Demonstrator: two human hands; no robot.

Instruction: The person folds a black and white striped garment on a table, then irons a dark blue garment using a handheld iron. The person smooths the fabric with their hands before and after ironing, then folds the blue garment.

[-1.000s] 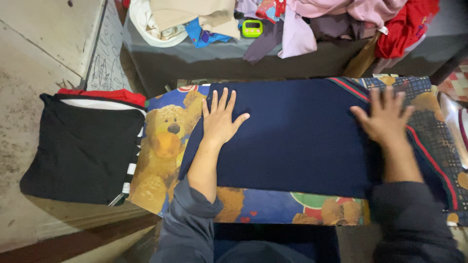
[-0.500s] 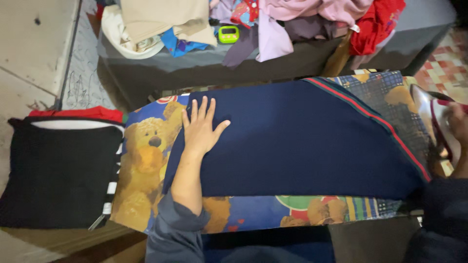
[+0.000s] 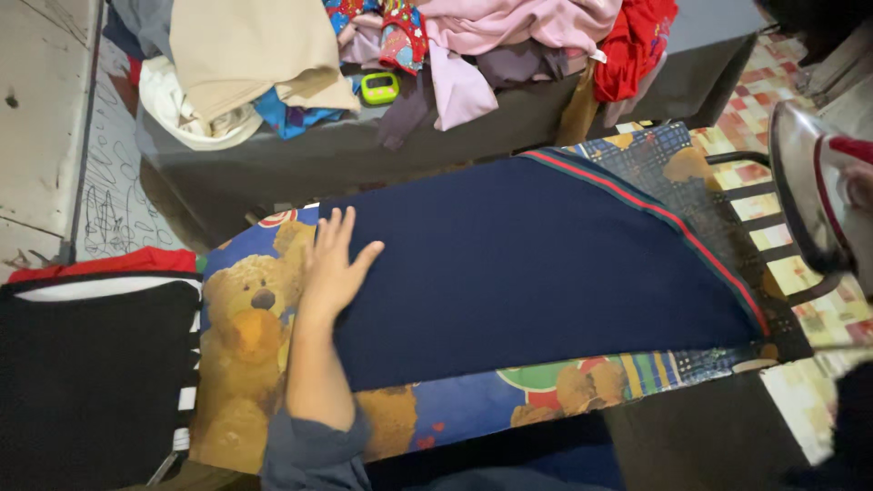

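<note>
The left hand [image 3: 335,268] lies flat, fingers spread, grasping nothing, pressing the left edge of the navy garment [image 3: 536,268] on the bear-print ironing board [image 3: 241,364]. At three o'clock the iron [image 3: 814,195] sits at the frame edge; whether the right hand grips it I cannot tell. The iron could scorch the cloth or reach those fingers. At twelve o'clock, piled clothes [image 3: 455,45] crowd a table [image 3: 300,164]; at nine, folded black cloth [image 3: 86,382].

We pressed our left hand [image 3: 332,268] flat on the navy garment's [image 3: 536,264] edge; our right hand [image 3: 859,186] gripped the iron [image 3: 809,195] beyond its far end.
</note>
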